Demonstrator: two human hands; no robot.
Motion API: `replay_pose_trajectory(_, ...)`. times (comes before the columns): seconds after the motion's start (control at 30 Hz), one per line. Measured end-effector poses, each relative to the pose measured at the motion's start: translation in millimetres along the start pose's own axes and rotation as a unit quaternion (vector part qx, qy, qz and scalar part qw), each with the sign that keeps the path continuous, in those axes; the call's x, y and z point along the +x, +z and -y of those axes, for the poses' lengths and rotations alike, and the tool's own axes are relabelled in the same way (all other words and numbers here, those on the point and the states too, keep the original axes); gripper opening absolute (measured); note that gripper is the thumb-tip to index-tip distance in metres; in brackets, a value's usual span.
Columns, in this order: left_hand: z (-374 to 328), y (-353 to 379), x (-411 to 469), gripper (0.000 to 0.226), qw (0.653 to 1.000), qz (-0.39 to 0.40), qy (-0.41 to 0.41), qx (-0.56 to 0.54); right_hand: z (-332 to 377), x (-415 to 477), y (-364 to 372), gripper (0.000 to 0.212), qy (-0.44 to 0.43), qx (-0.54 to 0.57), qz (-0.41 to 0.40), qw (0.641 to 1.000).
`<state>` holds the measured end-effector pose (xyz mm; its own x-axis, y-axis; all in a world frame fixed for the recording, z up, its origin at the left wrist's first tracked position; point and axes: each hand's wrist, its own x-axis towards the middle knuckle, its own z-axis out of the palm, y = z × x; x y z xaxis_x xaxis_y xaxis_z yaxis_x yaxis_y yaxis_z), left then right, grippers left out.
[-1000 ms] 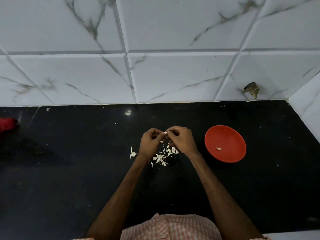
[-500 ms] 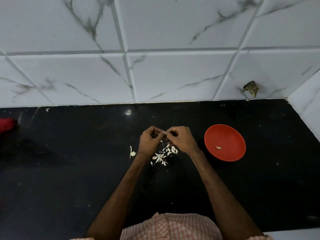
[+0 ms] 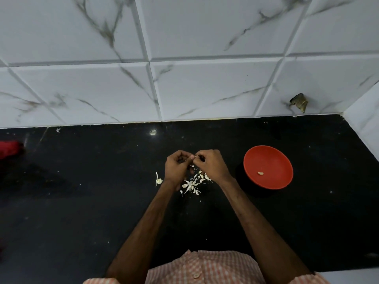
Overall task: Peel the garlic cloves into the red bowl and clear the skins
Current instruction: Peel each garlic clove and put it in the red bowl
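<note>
Two hands meet over the black counter [image 3: 82,201]: my left hand [image 3: 176,171] and my right hand [image 3: 213,165] are knuckle to knuckle, fingers curled in on both, the tips of each pressed together on one garlic clove [image 3: 195,156]. Only a pale sliver of it shows between them; the rest is hidden by my fingers. Right below my hands, on the counter between my wrists, lies one loose heap of skins [image 3: 193,184], white flakes too many and too small for me to count. One stray scrap of skin [image 3: 158,180] lies apart from the heap, just beside my left wrist on its outer side. One red bowl [image 3: 272,158] stands on the counter to the right of my right hand, near it but not touching, and in it lies one peeled clove [image 3: 260,173], alone near the bottom. One red cloth [image 3: 9,148] shows at the far left edge of the counter, cut off by the frame. Behind the counter rises the white marbled tile wall [image 3: 205,89], with one brownish lump [image 3: 299,102] stuck low on it at the right; what it is I cannot tell. My checked shirt [image 3: 205,267] shows at the bottom.
</note>
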<state>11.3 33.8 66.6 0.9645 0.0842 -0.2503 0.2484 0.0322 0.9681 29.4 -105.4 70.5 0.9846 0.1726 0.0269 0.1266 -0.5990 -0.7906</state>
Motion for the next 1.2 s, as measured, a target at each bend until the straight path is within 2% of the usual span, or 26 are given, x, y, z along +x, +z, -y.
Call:
replay_pose_trajectory(0.17,-7,-2,-4,0.01,1.0,0.018,-0.008,-0.024,2,-2,-2,0.021,0.023,0.064,-0.009,0.998)
replay_pose_trajectory(0.3,-4,-6,0,0.012,1.0,0.017,-0.008,-0.023,8,-3,-11,0.014,0.044,0.161,0.023,0.986)
replay_pose_trajectory(0.47,-6,-1,0,0.022,0.999,0.002,-0.009,-0.05,12,2,-14,0.019,0.057,0.191,0.023,0.98)
replay_pose_trajectory(0.6,-5,-1,1,0.021,0.999,-0.015,0.005,-0.044,13,3,-13,0.02,0.067,0.216,0.029,0.974)
replay_pose_trajectory(0.9,-1,-3,8,0.011,0.998,-0.016,0.052,-0.022,8,3,-13,0.015,0.044,0.169,0.02,0.984)
replay_pose_trajectory(1.07,5,-2,13,0.009,0.991,-0.005,0.117,0.068,4,3,-20,0.016,0.039,0.146,0.02,0.988)
replay_pose_trajectory(1.2,2,-1,14,0.011,0.99,-0.008,0.138,0.04,5,5,-21,0.017,0.041,0.155,0.018,0.987)
